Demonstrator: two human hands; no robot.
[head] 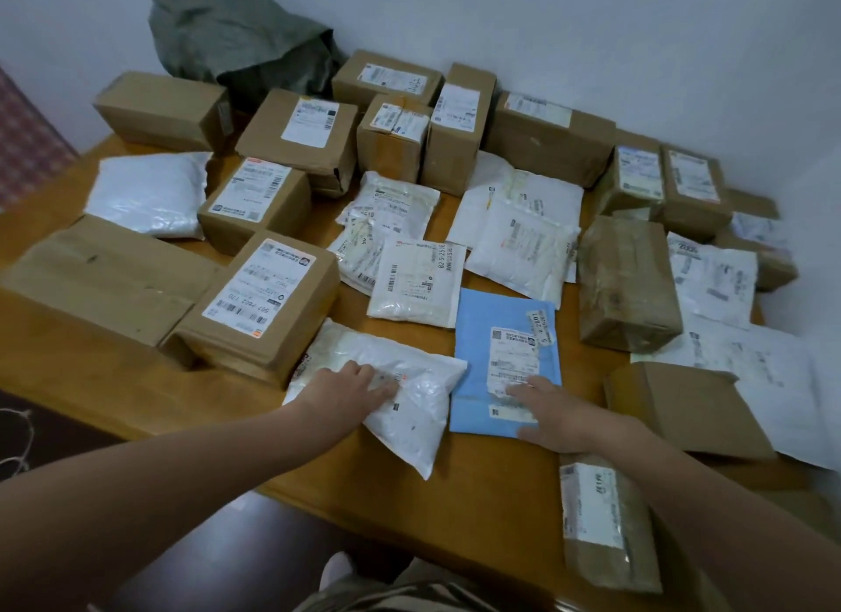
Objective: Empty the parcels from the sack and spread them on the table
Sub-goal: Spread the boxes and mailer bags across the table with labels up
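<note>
Parcels (259, 288) are being spread: white bag (409, 411) being pressed under flat left hand (350, 386), blue mailer (482, 338) under flat right hand (553, 411), nothing gripped, sack (236, 42) slumped far beyond both; sliding apart likely next.

Matt brown cardboard boxes (273, 302), glossy plastic mailers (391, 384), smooth wooden table (478, 488).

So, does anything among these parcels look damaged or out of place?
The cardboard box just in front of the sack looks crushed, its near right corner gaping. The brown parcel nearest the camera lies close to the table's near edge.
</note>
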